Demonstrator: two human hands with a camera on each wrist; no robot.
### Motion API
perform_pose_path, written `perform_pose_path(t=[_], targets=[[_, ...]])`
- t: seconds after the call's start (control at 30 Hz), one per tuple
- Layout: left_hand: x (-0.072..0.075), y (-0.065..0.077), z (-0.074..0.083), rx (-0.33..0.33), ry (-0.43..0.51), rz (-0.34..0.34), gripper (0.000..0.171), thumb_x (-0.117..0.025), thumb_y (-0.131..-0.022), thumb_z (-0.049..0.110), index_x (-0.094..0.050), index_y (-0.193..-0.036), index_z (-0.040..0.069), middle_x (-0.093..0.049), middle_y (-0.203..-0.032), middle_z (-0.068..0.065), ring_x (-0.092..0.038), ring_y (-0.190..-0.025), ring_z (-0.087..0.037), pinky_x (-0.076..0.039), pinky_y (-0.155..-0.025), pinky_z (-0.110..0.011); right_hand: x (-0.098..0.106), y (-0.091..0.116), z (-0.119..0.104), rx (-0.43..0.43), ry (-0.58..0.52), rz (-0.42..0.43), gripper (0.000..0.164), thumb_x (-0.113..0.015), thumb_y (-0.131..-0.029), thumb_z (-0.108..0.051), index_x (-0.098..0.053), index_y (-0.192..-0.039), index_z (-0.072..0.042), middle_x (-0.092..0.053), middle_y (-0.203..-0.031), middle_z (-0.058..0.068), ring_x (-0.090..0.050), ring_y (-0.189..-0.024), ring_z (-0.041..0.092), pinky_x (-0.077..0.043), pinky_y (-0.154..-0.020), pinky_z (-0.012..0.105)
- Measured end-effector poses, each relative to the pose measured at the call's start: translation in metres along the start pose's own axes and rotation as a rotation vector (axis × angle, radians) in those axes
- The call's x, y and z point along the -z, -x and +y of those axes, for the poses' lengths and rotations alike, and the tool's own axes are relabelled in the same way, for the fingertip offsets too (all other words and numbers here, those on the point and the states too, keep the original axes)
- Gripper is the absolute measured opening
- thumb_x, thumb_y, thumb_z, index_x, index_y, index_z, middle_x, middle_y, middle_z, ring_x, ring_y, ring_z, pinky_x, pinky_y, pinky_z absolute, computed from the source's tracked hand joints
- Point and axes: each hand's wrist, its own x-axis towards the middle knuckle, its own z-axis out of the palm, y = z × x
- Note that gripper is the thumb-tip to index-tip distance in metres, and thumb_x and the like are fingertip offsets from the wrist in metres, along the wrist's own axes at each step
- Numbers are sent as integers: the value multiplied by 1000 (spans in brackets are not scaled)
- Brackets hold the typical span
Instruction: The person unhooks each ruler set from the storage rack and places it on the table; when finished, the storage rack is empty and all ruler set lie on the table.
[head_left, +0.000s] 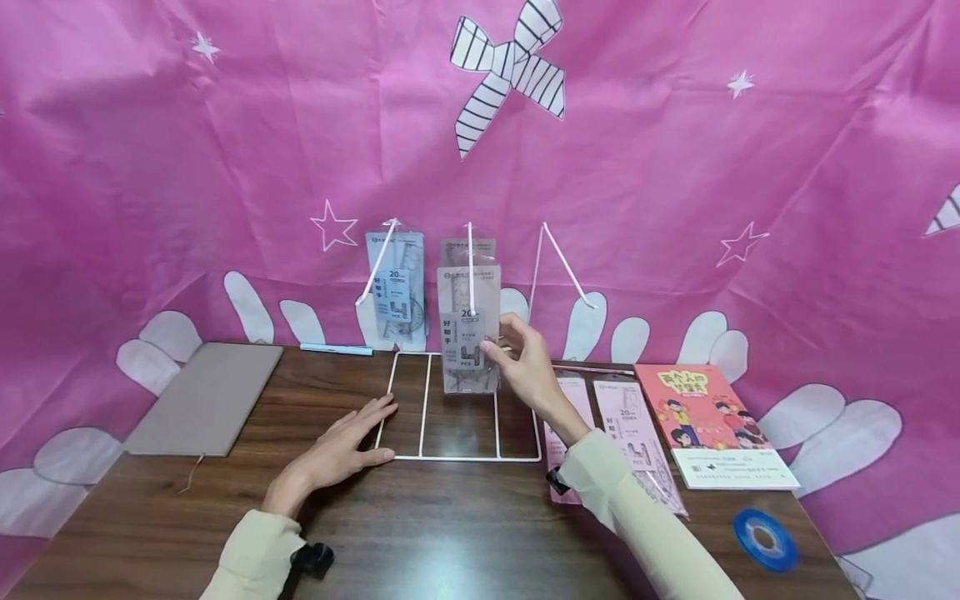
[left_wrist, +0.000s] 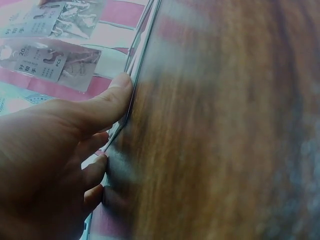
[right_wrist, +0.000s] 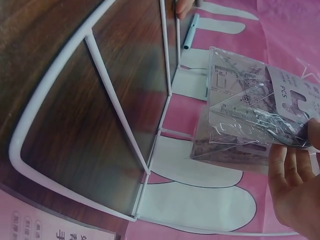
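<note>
A white wire display rack (head_left: 465, 458) stands on the table, with three prongs rising at its back. My right hand (head_left: 528, 367) pinches the right edge of a grey packaged ruler set (head_left: 470, 371) at the middle prong. Behind it hangs another grey ruler set (head_left: 487, 248), mostly hidden. A blue ruler set (head_left: 408, 325) hangs from the left prong, while the right prong carries nothing. My left hand (head_left: 337, 450) rests at the rack's left base, fingers extended; in the left wrist view its thumb (left_wrist: 117, 92) touches the wire.
Two pink ruler sets (head_left: 633, 429) lie right of the rack, partly under my right forearm. Farther right are a red-covered book (head_left: 705, 417) and a blue tape roll (head_left: 765, 539). A grey notebook (head_left: 206, 400) lies left, a light-blue pen (head_left: 336, 349) at the back edge.
</note>
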Motion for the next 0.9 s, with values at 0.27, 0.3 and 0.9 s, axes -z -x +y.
perform_pose_path(t=[0.27, 0.3, 0.9], targets=[[2, 2, 3, 15, -17, -13, 73, -69, -101, 32, -40, -158, -3, -29, -168, -24, -24, -154, -48, -17, -122, -70, 0, 11, -8, -10, 8, -15, 27, -73, -94, 4, -63, -119, 2, -75, -117, 21, -73, -100, 23, -63, -88, 34], [2, 2, 3, 16, -16, -13, 73, -69, -101, 32, -40, -158, -3, -29, -168, -24, -24, -154, -48, -17, -122, -70, 0, 12, -9, -12, 14, -15, 26, -73, -94, 3, -64, -119, 2, -75, -117, 20, -73, -100, 24, -62, -88, 34], [2, 2, 2, 5, -17, -4, 74, -71, -101, 33, -41, -158, -3, -30, -167, -26, -25, -153, -50, -18, -121, -71, 2, 31, -21, -13, 41, -56, 25, -73, -95, 2, -65, -118, -2, -76, -115, 16, -73, -94, 26, -62, -87, 35]])
